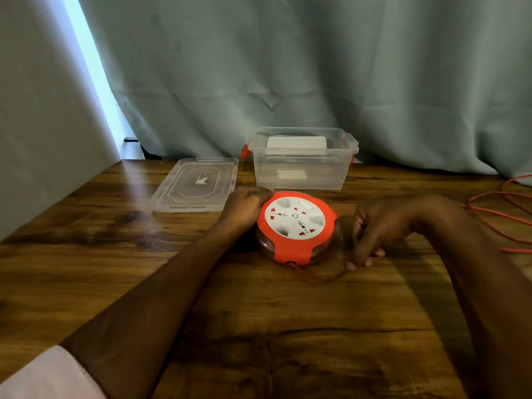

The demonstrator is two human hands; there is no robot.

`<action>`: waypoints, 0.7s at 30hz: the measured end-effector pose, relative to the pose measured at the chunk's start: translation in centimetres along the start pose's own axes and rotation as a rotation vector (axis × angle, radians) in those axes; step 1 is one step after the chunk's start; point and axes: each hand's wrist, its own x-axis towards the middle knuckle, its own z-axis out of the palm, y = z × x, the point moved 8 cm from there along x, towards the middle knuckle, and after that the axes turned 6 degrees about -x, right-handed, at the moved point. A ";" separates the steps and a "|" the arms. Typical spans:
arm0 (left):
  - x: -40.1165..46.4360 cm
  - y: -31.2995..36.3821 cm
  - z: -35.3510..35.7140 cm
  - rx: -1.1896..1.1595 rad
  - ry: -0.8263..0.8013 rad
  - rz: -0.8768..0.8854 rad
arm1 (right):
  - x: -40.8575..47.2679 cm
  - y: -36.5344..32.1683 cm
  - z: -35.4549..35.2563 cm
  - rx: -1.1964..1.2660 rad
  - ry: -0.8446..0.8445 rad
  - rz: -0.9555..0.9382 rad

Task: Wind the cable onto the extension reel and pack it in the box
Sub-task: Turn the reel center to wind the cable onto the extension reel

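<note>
Head view
Setting: wood-grain table, grey-green curtain behind.
Reel: orange/white extension reel lies flat, mid-table, socket face up, just in front of box.
L hand: left hand curled on reel's far-left rim, steadying it.
R hand: right hand just right of reel, fingers bent down, seem to pinch the cable near the table; blurred, can't tell for sure.
Cable: orange cable lies in loose loops at right table edge, well apart from reel; short run leaves reel's near side toward R hand.
Progress: winding prob. early/mid, much slack left; packing not begun.
Box: clear box open, white item inside at back; may crowd reel.
Lid: lid flat, left of box.
Obstacles: loops could snag at table edge.
</note>
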 end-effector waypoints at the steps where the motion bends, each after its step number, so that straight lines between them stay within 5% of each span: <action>1: 0.0 0.1 0.1 0.009 -0.002 -0.003 | 0.0 1.0 -0.3 -0.005 0.025 0.077; 4: -0.2 0.2 0.1 0.020 0.000 -0.006 | 0.0 1.9 -1.7 0.004 0.207 0.100; 11: -0.6 0.7 0.2 0.034 -0.024 0.021 | -1.6 -3.5 -5.9 0.118 0.818 -0.364; 16: -0.9 1.1 0.4 0.061 -0.076 0.061 | 0.4 -5.1 -4.2 -0.181 0.711 -0.248; 21: -1.2 1.5 0.9 0.043 -0.140 0.098 | 0.3 -5.8 -3.7 -0.173 0.651 -0.289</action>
